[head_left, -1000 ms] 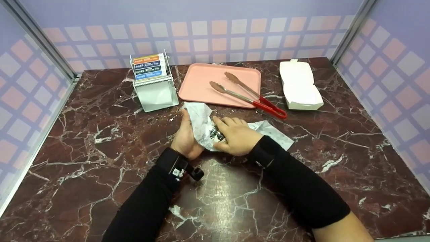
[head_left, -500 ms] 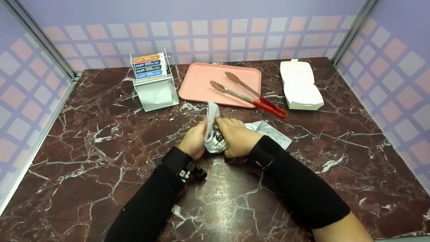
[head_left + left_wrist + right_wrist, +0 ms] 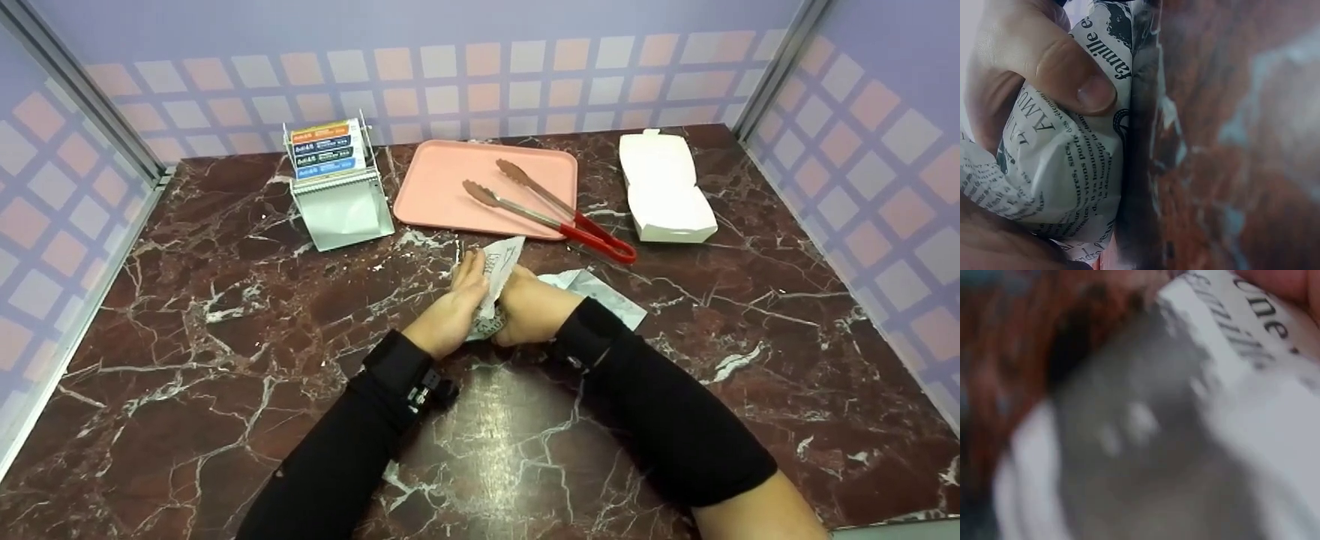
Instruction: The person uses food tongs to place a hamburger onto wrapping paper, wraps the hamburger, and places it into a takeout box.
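Note:
A paper-wrapped bundle (image 3: 1067, 152), its wrapper printed like newsprint, sits low against the counter between the hands. My right hand (image 3: 534, 306) grips it from the right; the left wrist view has this hand's thumb (image 3: 1095, 93) pressed on the printed paper. With straight fingers, my left hand (image 3: 450, 307) presses the bundle's left side. A raised paper flap (image 3: 501, 268) stands up between both hands. Blurred paper (image 3: 1275, 422) fills much of the right wrist view. What the paper wraps is hidden.
Another wrapper end (image 3: 611, 296) spreads out right of the right hand. Behind are a pink tray (image 3: 442, 184), red-handled tongs (image 3: 592, 241) lying partly on it, a rack of colored packets (image 3: 326, 157) and an opened white box (image 3: 667, 195). Crumbs dot the marbled counter (image 3: 300, 450).
My left hand has moved right, folding the paper flap up and over toward the right hand. The dark-and-white filling seen earlier is now covered. My right hand stays around the bundle.

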Demonstrator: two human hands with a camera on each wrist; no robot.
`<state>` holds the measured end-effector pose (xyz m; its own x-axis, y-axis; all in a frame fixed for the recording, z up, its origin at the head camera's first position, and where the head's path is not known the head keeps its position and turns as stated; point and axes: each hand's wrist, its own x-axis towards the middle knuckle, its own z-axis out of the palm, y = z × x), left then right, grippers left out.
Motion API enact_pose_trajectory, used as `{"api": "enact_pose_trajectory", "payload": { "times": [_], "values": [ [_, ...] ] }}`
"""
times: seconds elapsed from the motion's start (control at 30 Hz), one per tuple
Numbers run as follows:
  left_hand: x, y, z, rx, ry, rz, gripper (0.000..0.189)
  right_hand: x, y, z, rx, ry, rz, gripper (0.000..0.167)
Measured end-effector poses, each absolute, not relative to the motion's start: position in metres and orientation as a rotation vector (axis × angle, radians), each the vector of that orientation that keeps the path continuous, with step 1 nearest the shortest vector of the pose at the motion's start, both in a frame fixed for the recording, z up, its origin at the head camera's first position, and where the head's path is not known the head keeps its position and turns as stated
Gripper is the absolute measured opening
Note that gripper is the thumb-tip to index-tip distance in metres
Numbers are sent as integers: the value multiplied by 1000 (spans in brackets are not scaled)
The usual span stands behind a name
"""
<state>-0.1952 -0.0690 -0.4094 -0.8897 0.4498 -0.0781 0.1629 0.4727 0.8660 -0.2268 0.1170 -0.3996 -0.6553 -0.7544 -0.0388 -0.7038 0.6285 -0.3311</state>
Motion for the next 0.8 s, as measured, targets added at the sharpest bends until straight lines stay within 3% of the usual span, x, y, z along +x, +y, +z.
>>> {"api": "enact_pose_trajectory", "payload": {
  "times": [0.1,0.23,0.3,0.5,0.7,0.8],
  "values": [
    [-195,-70,-409,528,2435,1354,68,-227,119,-397,-1199,2652,-444,75],
    [-194,-70,-408,528,2463,1280,68,-225,121,-392,-981,2707,-305,55],
    [-193,-69,-408,526,2466,1246,67,-223,121,-392,-917,2733,-242,53],
    [-190,-68,-406,506,2474,1203,70,-227,120,-398,-1145,2694,-365,83],
    [-187,-66,-404,490,2520,1088,72,-227,132,-391,-917,2669,-259,80],
    [-187,-66,-402,512,2534,1051,73,-227,131,-393,-963,2673,-258,79]
  ]
}}
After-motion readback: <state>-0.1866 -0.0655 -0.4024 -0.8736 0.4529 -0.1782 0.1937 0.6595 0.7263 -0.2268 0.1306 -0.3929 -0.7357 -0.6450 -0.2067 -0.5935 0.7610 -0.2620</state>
